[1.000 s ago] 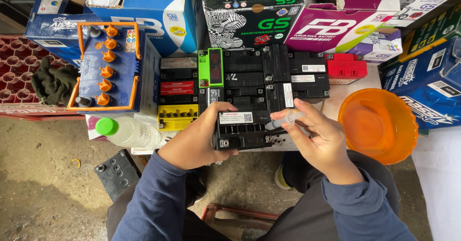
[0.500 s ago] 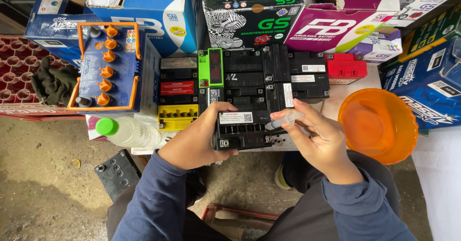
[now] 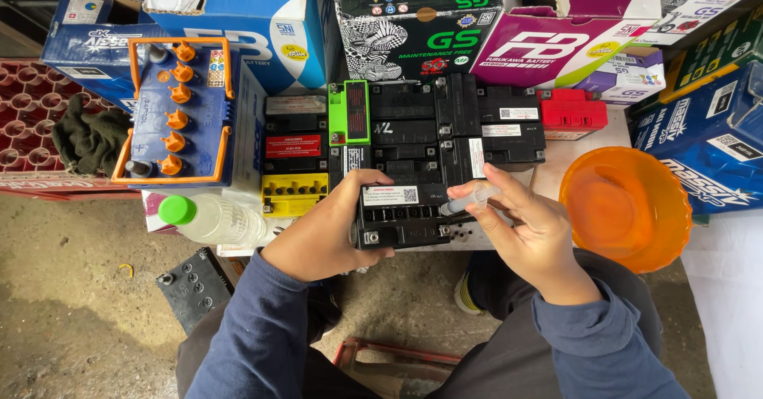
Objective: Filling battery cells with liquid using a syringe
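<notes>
Nothing has shifted in the last second: left hand [image 3: 322,228] still clamps the small black battery [image 3: 401,214]; right hand [image 3: 528,228] fingers pinch a clear syringe [image 3: 470,201], its tip seemingly at a cell opening

Orange bowl [image 3: 626,208] at right, green-cap bottle [image 3: 208,218] at left, blue battery w/ orange caps [image 3: 176,113].

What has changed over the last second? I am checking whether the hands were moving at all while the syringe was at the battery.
Nothing has visibly changed. The left hand still grips the small black battery, and the right hand still holds the clear syringe with its tip at the battery's top. The orange bowl and the green-capped bottle lie where they were.
</notes>
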